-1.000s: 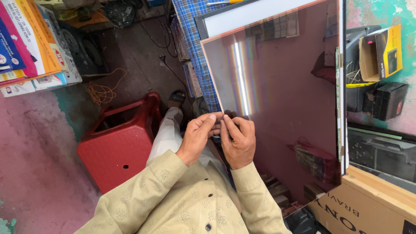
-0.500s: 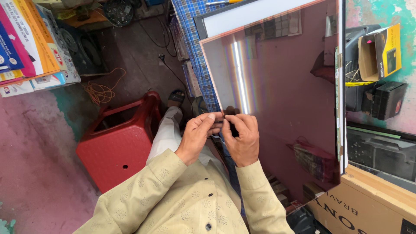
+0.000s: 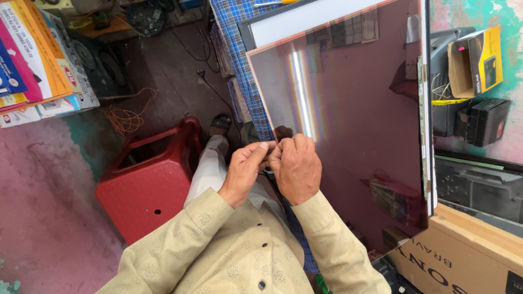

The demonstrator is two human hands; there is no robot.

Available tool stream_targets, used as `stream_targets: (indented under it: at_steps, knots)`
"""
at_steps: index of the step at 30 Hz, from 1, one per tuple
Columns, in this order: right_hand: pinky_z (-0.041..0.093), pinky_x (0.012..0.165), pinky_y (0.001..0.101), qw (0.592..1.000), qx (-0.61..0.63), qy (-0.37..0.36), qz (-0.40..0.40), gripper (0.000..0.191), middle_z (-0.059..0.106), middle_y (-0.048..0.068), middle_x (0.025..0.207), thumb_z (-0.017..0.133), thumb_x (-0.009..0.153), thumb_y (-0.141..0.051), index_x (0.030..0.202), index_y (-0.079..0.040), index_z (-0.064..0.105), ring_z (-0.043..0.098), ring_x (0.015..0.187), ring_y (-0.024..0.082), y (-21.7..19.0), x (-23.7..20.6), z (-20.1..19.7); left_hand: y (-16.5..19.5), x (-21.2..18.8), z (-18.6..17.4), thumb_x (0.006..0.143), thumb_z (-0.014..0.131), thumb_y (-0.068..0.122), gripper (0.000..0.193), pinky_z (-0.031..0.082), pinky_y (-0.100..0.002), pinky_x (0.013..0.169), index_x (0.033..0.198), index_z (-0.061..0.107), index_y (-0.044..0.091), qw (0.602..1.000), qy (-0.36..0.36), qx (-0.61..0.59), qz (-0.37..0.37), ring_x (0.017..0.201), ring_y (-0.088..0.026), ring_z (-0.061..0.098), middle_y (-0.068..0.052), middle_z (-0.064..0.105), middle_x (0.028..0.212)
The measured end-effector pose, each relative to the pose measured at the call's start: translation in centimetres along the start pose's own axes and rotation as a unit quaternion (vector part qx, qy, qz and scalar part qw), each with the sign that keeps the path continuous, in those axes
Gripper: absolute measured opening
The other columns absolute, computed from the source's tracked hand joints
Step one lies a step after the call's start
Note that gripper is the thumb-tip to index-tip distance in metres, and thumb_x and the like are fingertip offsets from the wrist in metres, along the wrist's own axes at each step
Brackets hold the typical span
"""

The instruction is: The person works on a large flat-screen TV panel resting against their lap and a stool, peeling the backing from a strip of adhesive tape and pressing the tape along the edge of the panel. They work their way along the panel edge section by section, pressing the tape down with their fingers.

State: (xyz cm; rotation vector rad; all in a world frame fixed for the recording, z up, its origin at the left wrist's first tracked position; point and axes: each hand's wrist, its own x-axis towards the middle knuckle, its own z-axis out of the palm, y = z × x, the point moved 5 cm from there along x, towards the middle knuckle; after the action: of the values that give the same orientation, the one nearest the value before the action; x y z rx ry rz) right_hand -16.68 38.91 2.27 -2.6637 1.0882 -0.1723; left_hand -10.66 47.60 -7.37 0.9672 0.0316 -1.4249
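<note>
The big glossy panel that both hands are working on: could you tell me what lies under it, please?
Under the glossy panel a white sheet in a dark frame shows at the top, resting on blue checked cloth. Both hands pinch its near edge. Whatever lies beneath the rest is covered.

A red plastic stool [image 3: 150, 185] stands beside stacked boxes [image 3: 38, 60].

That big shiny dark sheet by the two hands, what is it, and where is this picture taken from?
The picture comes from a camera worn on the person's head, looking down at their own arms. The sheet is a large, thin, glossy display panel lying over a blue checked cloth and mirroring the room. The left hand and right hand meet at its near edge, fingertips pinching there; what they grip is too small to tell. A red plastic stool stands below on the floor, and a cardboard box sits at lower right.
</note>
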Motion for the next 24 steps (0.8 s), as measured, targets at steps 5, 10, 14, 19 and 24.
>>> stream_targets:
  at_steps: [5,10,14,19,24]
  knots:
    - [0.052,0.066,0.0418,1.000,-0.011,0.003,-0.002,0.015,0.055,0.009,0.088,0.071,0.088,-0.015,0.085,-0.007,0.058,0.059,0.087,0.032,0.4,-0.4,0.6,0.1,0.0,0.1,0.109,0.051,0.027,0.039,0.056,-0.028,0.088,0.126,0.069,-0.002,1.000,0.003,0.001,-0.010,0.096,-0.011,0.068,-0.007,0.074,0.108]
    - [0.051,0.065,0.0436,0.999,0.023,-0.008,0.035,0.018,0.055,0.010,0.090,0.072,0.088,-0.016,0.088,-0.007,0.057,0.059,0.086,0.032,1.0,-1.2,0.9,0.1,0.1,0.1,0.108,0.051,0.026,0.037,0.057,-0.030,0.091,0.123,0.069,-0.003,1.000,0.002,-0.014,-0.011,0.101,-0.013,0.070,-0.009,0.074,0.112]
    - [0.051,0.071,0.0451,0.998,0.040,0.015,0.037,0.017,0.056,0.011,0.092,0.072,0.087,-0.014,0.090,-0.007,0.057,0.058,0.088,0.033,1.3,-1.9,0.9,0.0,0.3,0.1,0.104,0.054,0.020,0.031,0.061,-0.028,0.081,0.115,0.071,-0.003,0.999,0.046,0.027,0.001,0.092,-0.012,0.072,-0.008,0.075,0.108]
    - [0.049,0.073,0.0457,0.995,0.073,0.039,0.052,0.020,0.056,0.010,0.091,0.074,0.087,-0.013,0.091,-0.006,0.056,0.058,0.089,0.034,1.8,-3.0,1.0,-0.1,0.3,-0.1,0.098,0.064,0.021,0.029,0.061,-0.027,0.062,0.089,0.072,-0.005,0.985,0.108,0.133,-0.026,0.070,-0.012,0.070,-0.008,0.072,0.082]
    - [0.048,0.074,0.0454,0.991,0.096,0.056,0.069,0.019,0.056,0.011,0.090,0.073,0.087,-0.011,0.091,-0.004,0.056,0.057,0.087,0.033,2.2,-4.0,1.1,-0.6,0.4,0.8,0.093,0.072,0.021,0.029,0.055,-0.026,0.058,0.083,0.073,-0.006,0.986,0.103,0.089,-0.094,0.063,-0.012,0.065,-0.008,0.071,0.074]
